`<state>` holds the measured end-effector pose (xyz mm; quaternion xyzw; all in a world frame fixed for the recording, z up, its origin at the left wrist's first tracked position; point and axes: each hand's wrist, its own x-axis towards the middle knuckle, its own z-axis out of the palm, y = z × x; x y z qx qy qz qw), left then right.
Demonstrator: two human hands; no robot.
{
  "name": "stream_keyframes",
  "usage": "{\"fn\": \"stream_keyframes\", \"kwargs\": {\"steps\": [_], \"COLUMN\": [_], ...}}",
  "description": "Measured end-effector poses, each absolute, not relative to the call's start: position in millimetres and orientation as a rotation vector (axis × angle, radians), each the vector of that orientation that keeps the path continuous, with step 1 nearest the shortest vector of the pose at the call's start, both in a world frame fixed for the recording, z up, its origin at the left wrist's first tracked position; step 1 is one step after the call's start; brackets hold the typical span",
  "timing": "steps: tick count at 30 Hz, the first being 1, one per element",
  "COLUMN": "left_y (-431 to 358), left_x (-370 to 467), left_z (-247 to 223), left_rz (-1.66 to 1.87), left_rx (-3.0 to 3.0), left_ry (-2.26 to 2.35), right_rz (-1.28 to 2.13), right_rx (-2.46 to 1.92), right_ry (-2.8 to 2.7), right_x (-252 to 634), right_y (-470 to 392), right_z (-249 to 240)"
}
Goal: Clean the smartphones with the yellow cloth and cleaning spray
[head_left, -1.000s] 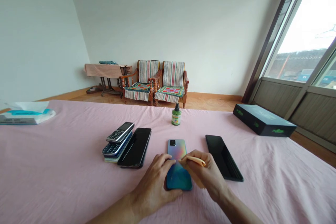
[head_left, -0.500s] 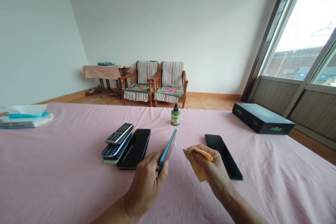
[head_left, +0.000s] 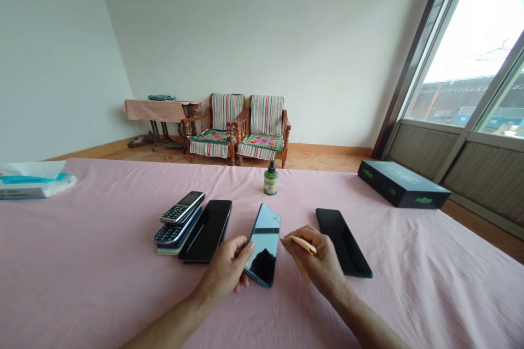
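Head view, the only feed I have.

My left hand (head_left: pixel 230 262) has thumb and fingers closed on a slim, glass-faced smartphone with a dark, mirror-bright screen (head_left: pixel 265 242): thumb over its near left edge, fingertips curled underneath. Screen faces up, tilted; I can't tell whether its lower edge touches the smooth pink fabric cover (head_left: pixel 123 289) below the fingers.

My right hand (head_left: pixel 321 262) pinches a folded, pale orange cloth (head_left: pixel 303 244) between thumb and fingers, its tip just beside the phone's right edge.

Handling, my judgement: phone light, stiff, slick, the glass easily cracked or smeared. Best hold is by the long side edges, low down, thumb kept off the face. Cloth looks thin and limp; bunching it firmly near the tip should stiffen it.

Beyond the left fingertips, to their left: a flat black smartphone (head_left: pixel 210 229) beside a stack of button-key phones (head_left: pixel 180 222). Right of the right-hand fingers: a long black slab phone (head_left: pixel 343 240). Ahead of both hands: a green, black-topped pump bottle (head_left: pixel 271 181).
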<state>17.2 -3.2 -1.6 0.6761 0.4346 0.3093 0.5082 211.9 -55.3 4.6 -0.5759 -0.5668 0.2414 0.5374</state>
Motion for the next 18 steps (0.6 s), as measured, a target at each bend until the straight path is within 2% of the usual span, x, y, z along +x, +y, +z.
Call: {"fn": "stream_keyframes", "kwargs": {"steps": [8, 12, 18], "left_y": [4, 0, -19], "left_x": [14, 16, 47], "left_z": [-1, 4, 10], "left_rz": [0.748, 0.748, 0.729], "left_rx": [1.527, 1.476, 1.365], "left_ry": [0.971, 0.93, 0.859], "right_rz": [0.422, 0.428, 0.257], "right_rx": [-1.358, -1.427, -1.488], "right_ry": [-1.206, -0.957, -0.662], "right_x": [234, 276, 337], "right_y": [-55, -57, -67], "right_z": [13, 19, 10]}}
